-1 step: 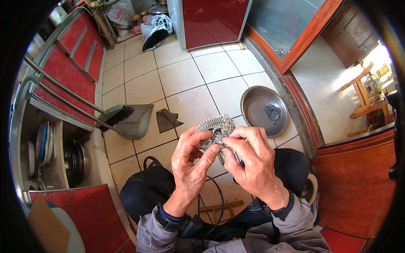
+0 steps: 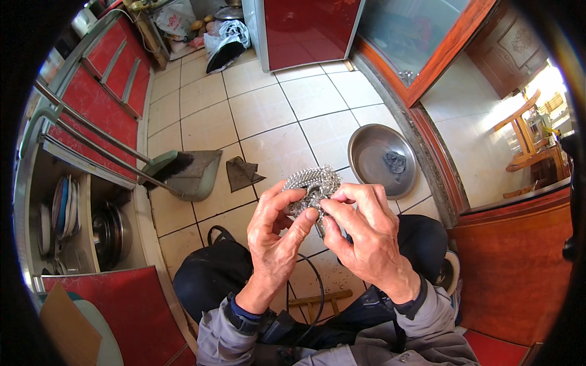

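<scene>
A silvery wire-mesh scourer (image 2: pixel 312 179) is held up between my two hands, above the floor and between my knees. My left hand (image 2: pixel 273 229) grips its left side, thumb and fingers closed on the mesh. My right hand (image 2: pixel 364 235) pinches the strands near its middle with thumb and index finger. The mesh looks bunched, with a hollow in the middle. Something thin and shiny shows just below it, partly hidden by my fingers. Right of my hands, a round metal basin (image 2: pixel 366 174) stands on the tiles with a dark wad of steel wool (image 2: pixel 395 162) inside.
A dustpan (image 2: pixel 198 183) and a broom (image 2: pixel 174 165) lean at the left, beside a dark grey cloth (image 2: pixel 243 174). Red cabinets and an open shelf with plates (image 2: pixel 72 207) line the left. A red refrigerator (image 2: pixel 311 30) stands ahead. A wood-framed sliding door (image 2: pixel 421 85) is at the right.
</scene>
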### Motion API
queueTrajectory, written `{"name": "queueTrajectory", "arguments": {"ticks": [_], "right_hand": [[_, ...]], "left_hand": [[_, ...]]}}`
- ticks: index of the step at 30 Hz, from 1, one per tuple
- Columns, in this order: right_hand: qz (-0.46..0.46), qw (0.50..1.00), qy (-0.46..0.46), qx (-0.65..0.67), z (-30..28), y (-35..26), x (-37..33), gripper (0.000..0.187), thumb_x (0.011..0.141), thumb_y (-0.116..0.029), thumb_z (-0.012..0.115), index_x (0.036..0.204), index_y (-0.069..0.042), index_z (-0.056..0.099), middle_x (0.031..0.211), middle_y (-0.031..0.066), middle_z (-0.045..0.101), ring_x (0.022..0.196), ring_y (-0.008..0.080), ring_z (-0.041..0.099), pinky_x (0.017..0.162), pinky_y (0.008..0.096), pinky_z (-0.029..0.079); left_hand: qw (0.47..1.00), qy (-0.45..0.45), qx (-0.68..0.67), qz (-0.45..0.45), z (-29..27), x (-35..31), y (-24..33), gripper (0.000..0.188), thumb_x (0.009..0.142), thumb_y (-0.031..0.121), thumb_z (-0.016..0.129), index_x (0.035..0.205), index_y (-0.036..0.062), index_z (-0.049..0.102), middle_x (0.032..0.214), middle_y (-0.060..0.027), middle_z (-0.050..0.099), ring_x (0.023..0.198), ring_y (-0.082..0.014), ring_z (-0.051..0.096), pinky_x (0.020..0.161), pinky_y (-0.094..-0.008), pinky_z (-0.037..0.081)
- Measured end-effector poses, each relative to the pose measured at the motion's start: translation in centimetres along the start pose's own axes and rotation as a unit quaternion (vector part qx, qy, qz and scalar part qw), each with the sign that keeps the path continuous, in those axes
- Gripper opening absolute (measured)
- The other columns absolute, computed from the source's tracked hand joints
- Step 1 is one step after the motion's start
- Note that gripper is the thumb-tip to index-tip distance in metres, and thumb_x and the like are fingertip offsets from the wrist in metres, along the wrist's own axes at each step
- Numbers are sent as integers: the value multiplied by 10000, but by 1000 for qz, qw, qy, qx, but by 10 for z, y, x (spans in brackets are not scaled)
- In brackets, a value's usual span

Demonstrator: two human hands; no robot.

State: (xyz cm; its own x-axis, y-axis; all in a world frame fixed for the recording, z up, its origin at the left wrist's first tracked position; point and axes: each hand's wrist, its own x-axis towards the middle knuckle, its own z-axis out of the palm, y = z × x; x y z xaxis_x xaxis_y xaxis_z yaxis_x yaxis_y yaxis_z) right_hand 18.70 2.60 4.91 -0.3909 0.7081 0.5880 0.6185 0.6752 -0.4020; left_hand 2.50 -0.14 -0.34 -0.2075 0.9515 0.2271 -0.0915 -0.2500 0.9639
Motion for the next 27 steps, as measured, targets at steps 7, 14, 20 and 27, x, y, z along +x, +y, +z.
{"name": "queueTrajectory", "arguments": {"ticks": [7, 14, 20, 27], "right_hand": [[-32, 999, -34, -18, -5, 7, 2, 306, 721, 10, 767, 1019, -50, 729, 909, 51, 573, 813, 226, 574, 613, 341, 504], [62, 990, -34, 120, -10, 6, -3, 302, 787, 44, 735, 1075, -44, 717, 945, 92, 616, 802, 253, 647, 652, 357, 550], [23, 995, -64, 75, -10, 13, -1, 297, 825, -4, 769, 1107, -75, 710, 848, 53, 604, 693, 215, 653, 576, 348, 541], [8, 993, -87, 75, -3, 17, -6, 277, 871, -57, 762, 1142, -82, 706, 810, 55, 657, 629, 230, 678, 527, 347, 542]], "left_hand": [[999, -15, -4, 30, 5, 0, -2, 310, 893, 22, 799, 1184, -9, 697, 1326, -152, 611, 902, -112, 643, 689, -233, 569], [991, 7, -107, -86, 2, -1, 5, 287, 911, -55, 750, 1179, 3, 664, 1345, -114, 600, 1023, -111, 628, 833, -254, 562], [988, 13, -121, -91, 3, 0, 5, 272, 923, -72, 725, 1174, 0, 651, 1343, -95, 592, 1048, -119, 631, 860, -261, 563], [992, -3, -108, -73, 3, -1, -2, 280, 919, -53, 741, 1179, 3, 654, 1339, -91, 589, 1029, -115, 625, 851, -248, 549]]}}
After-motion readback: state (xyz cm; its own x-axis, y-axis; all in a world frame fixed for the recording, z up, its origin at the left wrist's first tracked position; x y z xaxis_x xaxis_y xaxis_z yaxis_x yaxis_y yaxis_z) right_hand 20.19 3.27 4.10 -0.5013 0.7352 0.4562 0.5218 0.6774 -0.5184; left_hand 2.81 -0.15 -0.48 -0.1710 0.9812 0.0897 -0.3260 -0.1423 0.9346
